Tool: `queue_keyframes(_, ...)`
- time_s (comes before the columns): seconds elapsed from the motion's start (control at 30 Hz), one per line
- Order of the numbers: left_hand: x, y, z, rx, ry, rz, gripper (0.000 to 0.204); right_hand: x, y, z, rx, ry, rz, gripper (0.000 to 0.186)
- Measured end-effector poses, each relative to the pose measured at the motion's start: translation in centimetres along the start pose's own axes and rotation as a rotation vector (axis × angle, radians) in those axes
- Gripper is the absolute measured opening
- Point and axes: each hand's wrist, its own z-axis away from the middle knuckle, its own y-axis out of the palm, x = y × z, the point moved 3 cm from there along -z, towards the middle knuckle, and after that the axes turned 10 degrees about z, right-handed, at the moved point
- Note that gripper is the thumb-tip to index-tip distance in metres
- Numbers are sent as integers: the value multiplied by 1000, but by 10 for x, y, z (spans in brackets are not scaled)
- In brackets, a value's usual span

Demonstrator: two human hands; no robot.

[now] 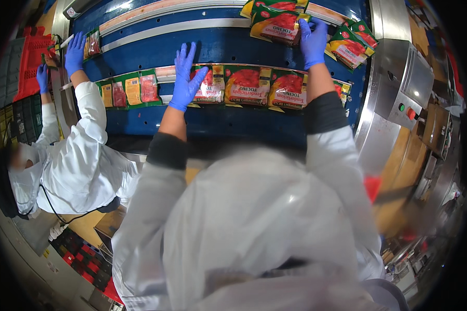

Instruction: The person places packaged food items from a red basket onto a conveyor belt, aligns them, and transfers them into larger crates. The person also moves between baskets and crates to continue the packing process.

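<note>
Blue conveyor belt (233, 46) carries rows of red-and-yellow food pouches past a steel machine at three o'clock. Left hand (188, 78) lies flat, fingers spread, on the near-row pouch (208, 85). Right hand (313, 41), fingers together, presses the far pouch (276, 25) at one o'clock. Judged risk: overlapping pouches could slide askew.

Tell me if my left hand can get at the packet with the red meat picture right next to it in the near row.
Probably yes. The left hand already rests flat on the end packet of the near row, and the next packet lies beside it on the blue conveyor with nothing covering it.
</note>
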Motion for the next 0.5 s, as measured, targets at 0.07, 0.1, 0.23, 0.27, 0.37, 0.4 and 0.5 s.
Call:
queue_keyframes(0.07, -15, 5, -16, -17, 23, 157, 78, -16, 8, -12, 333, -18, 47, 34)
queue_keyframes(0.1, -29, 10, -25, -37, 27, 212, 81, -4, 3, -9, 217, -119, 117, 29)
queue_keyframes(0.23, -36, 28, -42, -156, -75, 574, 93, 87, -38, 28, 226, -388, 6, 22)
queue_keyframes(0.27, -35, 24, -42, -185, -79, 612, 94, 106, -46, 42, 253, -460, -7, 22)
queue_keyframes(0.37, -30, 5, -36, -225, -111, 927, 85, 144, -53, 78, 360, -572, -130, 22)
queue_keyframes(0.4, -19, -3, -28, -224, -248, 934, 78, 152, -51, 90, 423, -543, -225, 22)
queue_keyframes(0.5, 22, -41, 14, -370, -534, 798, 51, 163, -18, 123, 728, -355, -424, 20)
